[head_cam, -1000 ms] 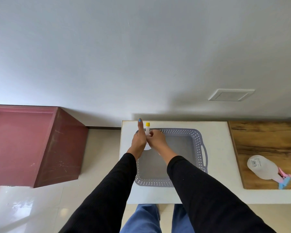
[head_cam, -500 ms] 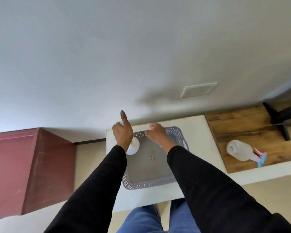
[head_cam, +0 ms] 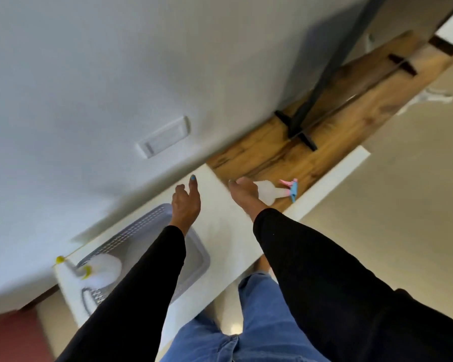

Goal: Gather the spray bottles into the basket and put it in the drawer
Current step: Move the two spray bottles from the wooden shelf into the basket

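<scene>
My right hand [head_cam: 245,193] is out ahead of me, fingers loosely extended and holding nothing, over the seam where the white bench [head_cam: 225,226] meets the wooden bench [head_cam: 285,152]. Just past its fingers lies the clear spray bottle [head_cam: 268,192], on its side near the wooden bench's front edge, pink and blue trigger head [head_cam: 290,188] pointing away from my hand. I cannot tell whether the fingers touch the bottle (frame is motion-blurred).

My left hand [head_cam: 186,202] is also relaxed and holding nothing, thumb up with a blue-painted nail [head_cam: 193,177], above the far right corner of the grey basket [head_cam: 141,228].

The basket sits on the white bench, toward its left end, near the back edge by the wall. My left sleeve [head_cam: 141,283] crosses over it. In the basket's left end lies a white spray bottle [head_cam: 105,269] with yellow parts [head_cam: 85,273]; its nozzle end pokes out over the basket's rim toward the bench's left edge, with a yellow tip [head_cam: 60,259].

Farther along the wooden bench, a black stand [head_cam: 298,126] rises from a cross-shaped foot near the wall. A white plate [head_cam: 164,138] is set into the wall above the white bench. A dark red cabinet [head_cam: 16,338] shows at lower left. Blue jeans [head_cam: 233,335] below.
</scene>
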